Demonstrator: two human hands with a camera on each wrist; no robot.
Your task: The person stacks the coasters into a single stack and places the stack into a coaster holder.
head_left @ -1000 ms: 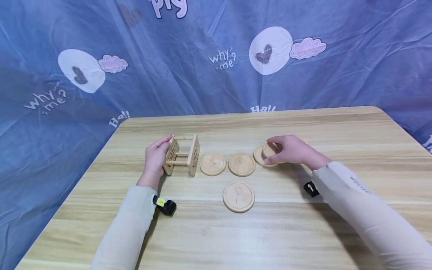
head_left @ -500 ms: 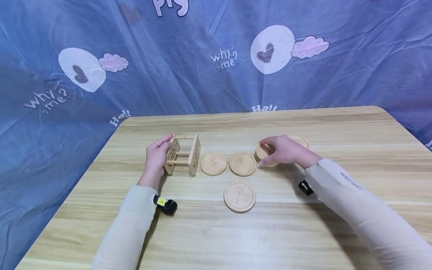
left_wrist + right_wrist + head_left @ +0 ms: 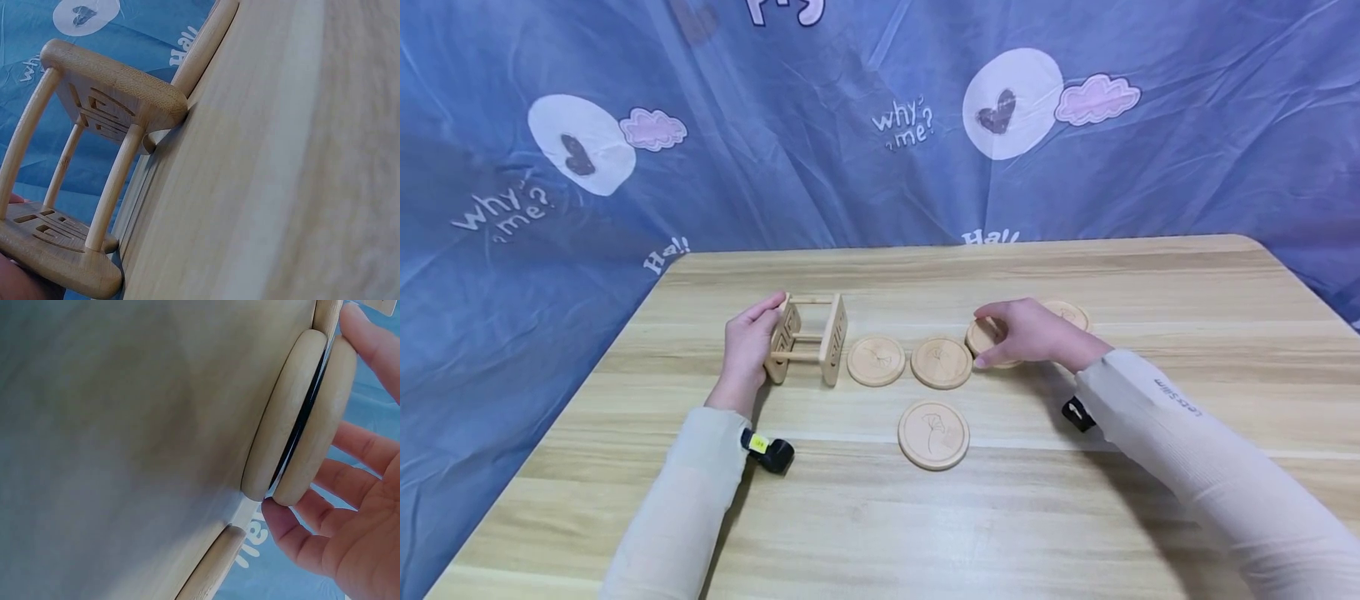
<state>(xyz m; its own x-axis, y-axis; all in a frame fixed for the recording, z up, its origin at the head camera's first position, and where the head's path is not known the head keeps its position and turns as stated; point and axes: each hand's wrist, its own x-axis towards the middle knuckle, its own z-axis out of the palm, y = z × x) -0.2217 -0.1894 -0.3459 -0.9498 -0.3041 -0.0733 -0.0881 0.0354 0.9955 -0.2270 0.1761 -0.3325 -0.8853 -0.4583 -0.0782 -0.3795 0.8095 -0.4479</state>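
At the left, my left hand (image 3: 747, 350) grips the near side panel of a wooden coaster holder (image 3: 832, 342), which has two carved panels joined by round rods. In the left wrist view the holder (image 3: 119, 81) rests on the tabletop. My right hand (image 3: 1037, 331) pinches the rim of a round wooden coaster (image 3: 983, 335) between thumb and fingers. The right wrist view has this held coaster (image 3: 322, 425) just above a second coaster (image 3: 282, 419) lying on the table, a thin dark gap between them. The hand hides part of both from above.
Two engraved coasters, one left (image 3: 876, 361) and one right (image 3: 942, 363), lie between the hands. Another coaster (image 3: 934, 435) lies nearer the front. Behind the right hand a further coaster (image 3: 1067, 314) partly shows. A blue printed cloth (image 3: 820, 167) hangs behind the wooden table (image 3: 865, 525).
My right hand has shifted slightly left, bringing its coaster over the one beneath. The coaster behind that hand shows more. The left hand keeps its hold on the holder.
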